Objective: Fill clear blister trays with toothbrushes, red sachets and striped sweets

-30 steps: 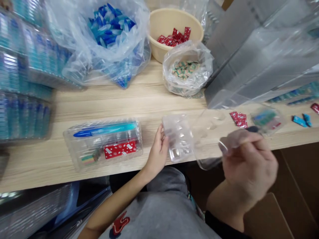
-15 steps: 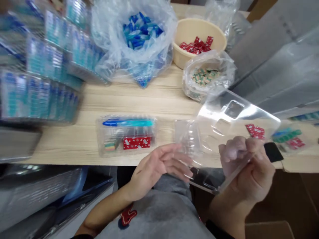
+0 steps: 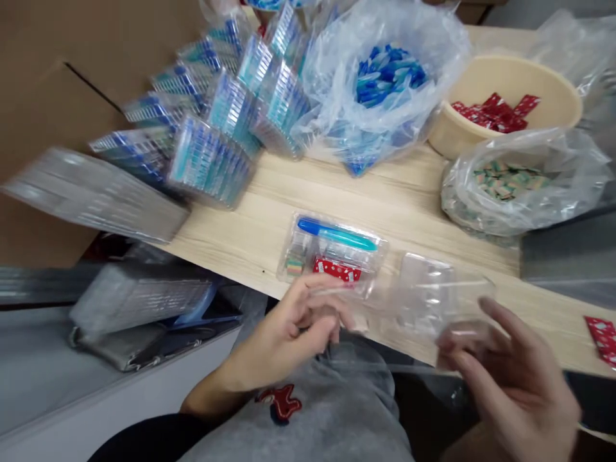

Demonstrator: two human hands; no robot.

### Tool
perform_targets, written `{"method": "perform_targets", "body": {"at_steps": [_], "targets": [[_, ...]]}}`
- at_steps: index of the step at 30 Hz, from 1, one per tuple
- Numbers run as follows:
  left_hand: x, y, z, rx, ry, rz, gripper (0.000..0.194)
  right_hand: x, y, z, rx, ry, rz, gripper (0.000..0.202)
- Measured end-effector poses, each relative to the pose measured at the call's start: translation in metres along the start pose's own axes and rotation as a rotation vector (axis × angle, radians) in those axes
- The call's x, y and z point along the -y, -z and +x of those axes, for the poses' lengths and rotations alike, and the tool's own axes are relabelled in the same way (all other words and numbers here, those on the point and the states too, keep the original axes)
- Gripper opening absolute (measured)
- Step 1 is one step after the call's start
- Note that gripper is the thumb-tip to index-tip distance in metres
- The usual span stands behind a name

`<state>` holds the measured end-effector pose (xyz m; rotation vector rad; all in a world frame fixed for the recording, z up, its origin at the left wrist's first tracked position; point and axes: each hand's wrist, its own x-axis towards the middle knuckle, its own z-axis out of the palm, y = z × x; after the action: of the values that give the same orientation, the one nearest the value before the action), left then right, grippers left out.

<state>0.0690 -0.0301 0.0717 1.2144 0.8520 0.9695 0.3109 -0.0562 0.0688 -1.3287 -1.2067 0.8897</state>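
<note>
Low over the table's front edge, a clear plastic blister tray (image 3: 414, 327) spans my two hands, its outline smeared by motion. My left hand (image 3: 298, 333) has its fingers curled on the tray's left end. At the right end, my right hand (image 3: 514, 385) pinches it between thumb and fingers, the index finger raised. Just beyond my left hand lies a filled blister pack (image 3: 332, 247) holding a blue-and-turquoise pen (image 3: 337, 233), a red patterned packet (image 3: 337, 269) and a small striped block (image 3: 294, 265). Another clear plastic piece (image 3: 426, 273) seems to lie beneath the tray.
Stacked filled packs (image 3: 212, 160) and nested empty trays (image 3: 101, 192) stand at left. Behind are a bag of blue pieces (image 3: 327, 83), a cream basin (image 3: 553, 96) with red packets, and a bag of striped blocks (image 3: 457, 192). A red packet (image 3: 601, 340) lies far right.
The view has turned, shifting the table's contents to the right. The clear tray has come down from a raised tilt to nearly level, and my left hand has closed on its left end.
</note>
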Motion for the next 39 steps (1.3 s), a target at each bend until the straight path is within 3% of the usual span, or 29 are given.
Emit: {"method": "perform_targets", "body": {"at_steps": [5,9,14,17,20,23,27,31,36,39], "targets": [[0.002,0.021,0.010,-0.496,-0.309,0.279,0.039,-0.008,-0.048,0.005,0.059,0.005,-0.003,0.063],[0.013,0.039,0.017,-0.675,-0.342,0.632,0.023,-0.026,-0.067,0.011,0.116,0.008,-0.227,0.067],[0.021,0.049,0.024,-0.633,-0.410,0.924,0.024,-0.039,-0.074,0.019,0.121,0.094,-0.498,0.060],[0.025,0.044,0.030,-0.632,-0.440,1.031,0.026,-0.044,-0.081,0.024,0.102,0.095,-0.578,0.057],[0.029,0.034,0.036,-0.505,-0.424,1.027,0.036,-0.050,-0.080,0.028,0.124,0.059,-0.564,0.053],[0.034,0.027,0.043,-0.349,-0.376,1.026,0.052,-0.059,-0.054,0.032,0.025,-0.026,-0.599,0.043],[0.039,0.031,0.052,-0.305,-0.354,1.131,0.056,-0.075,0.003,0.029,-0.210,-0.234,-0.909,0.033],[0.039,0.035,0.054,-0.263,-0.399,1.218,0.066,-0.090,0.032,0.022,-0.156,-0.468,-1.010,0.025],[0.038,0.034,0.052,-0.195,-0.547,1.399,0.084,-0.089,0.037,0.023,-0.164,-0.442,-0.906,0.021],[0.041,0.038,0.052,-0.183,-0.605,1.411,0.084,-0.069,0.056,0.029,-0.284,-0.347,-0.717,0.016]]}}
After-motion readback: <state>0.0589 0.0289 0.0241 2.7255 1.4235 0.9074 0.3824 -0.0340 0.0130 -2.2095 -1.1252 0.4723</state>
